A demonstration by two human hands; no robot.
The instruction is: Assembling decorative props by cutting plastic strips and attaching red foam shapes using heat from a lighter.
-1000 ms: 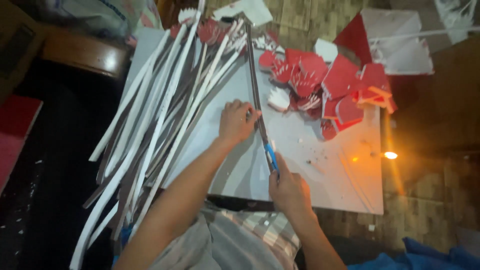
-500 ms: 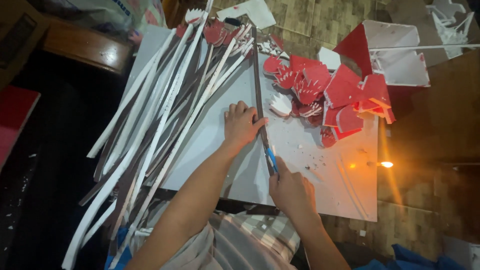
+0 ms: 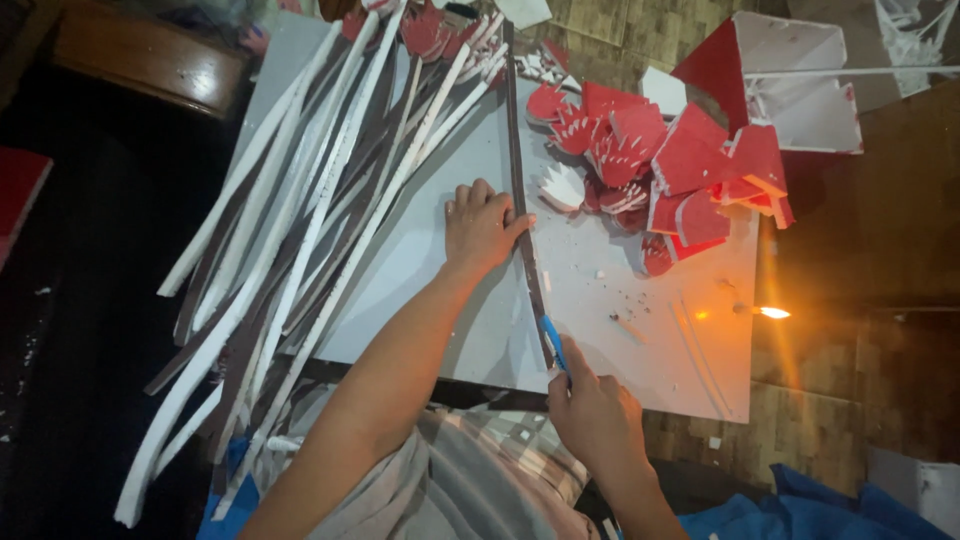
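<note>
**foamfan:** Blue was the handle of the little cutter [image 3: 553, 343] that the right hand [image 3: 592, 412] had pinched in a closed grip, down at the near edge of the white board [image 3: 640, 330]. The blade end sat right against the near end of the long dark straightedge [image 3: 522, 190].

**cutmat_guy:** And the other hand?

**foamfan:** The left hand [image 3: 482, 226] lay flat, fingers together and pressed down on the board, thumb tip touching the straightedge about halfway along it. So the left one was nearer the middle of the strip and the right one sat at its near end.

**cutmat_guy:** Which way did the strip run?

**foamfan:** Long axis went straight away from the person, from the cutter up toward the far edge of the board, tilted just a bit left at the top. From the right hand it lay up and slightly left.

**cutmat_guy:** Anything in boxes or trays?

**foamfan:** No real containers that I could make out. Left of the left hand was a loose fan of long white and grey foam strips [image 3: 300, 220] hanging over the bench edge. Right of the straightedge sat a heap of red and white cut pieces [image 3: 660, 170], with crumbs scattered on the board, and a small flame [image 3: 772, 313] burned just past its right edge.
</note>
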